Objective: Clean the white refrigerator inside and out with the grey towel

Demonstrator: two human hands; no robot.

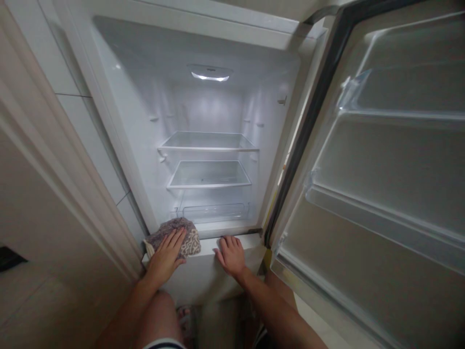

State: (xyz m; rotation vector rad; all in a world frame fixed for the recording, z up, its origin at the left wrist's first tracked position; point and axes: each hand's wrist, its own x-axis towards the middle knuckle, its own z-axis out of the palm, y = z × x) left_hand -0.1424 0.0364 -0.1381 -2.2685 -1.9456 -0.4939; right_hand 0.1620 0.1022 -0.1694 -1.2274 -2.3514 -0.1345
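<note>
Left hand point(166, 256) laid flat on a patterned cloth, at an open refrigerator

Left hand: palm down, fingers extended, clenching nothing; it bears on a bunched, mauve-and-cream patterned fabric cloth point(192, 243).

Cloth: at the left end of the smooth white ledge point(209, 248) below the compartment opening. Judged light, soft and limp, with no fragility; likely to slide easily over the smooth surface and to fold under a push. Best hold: the flat palm over its thick middle, or a gathered pinch at the rounded right-hand fold.

Compartment point(207, 104), white moulded plastic: lit by a lens-shaped ceiling lamp point(210, 73); fitted with a white-edged glass upper shelf point(209, 150), a similar lower shelf point(209, 186) and, near the floor, a low, clear plastic tray point(214, 212).

Right hand: point(232, 255) palm down on the ledge, right of the cloth and apart from it, fingers slightly bent, grasping nothing visible.

Door point(395, 160), swung open at far right, edged by a dark rubber gasket point(311, 116): carries a clear upper bin point(403, 115), a clear middle bin point(385, 218) and a bottom rack point(315, 283). The light is dim here; small contents, if any, cannot be made out.
</note>
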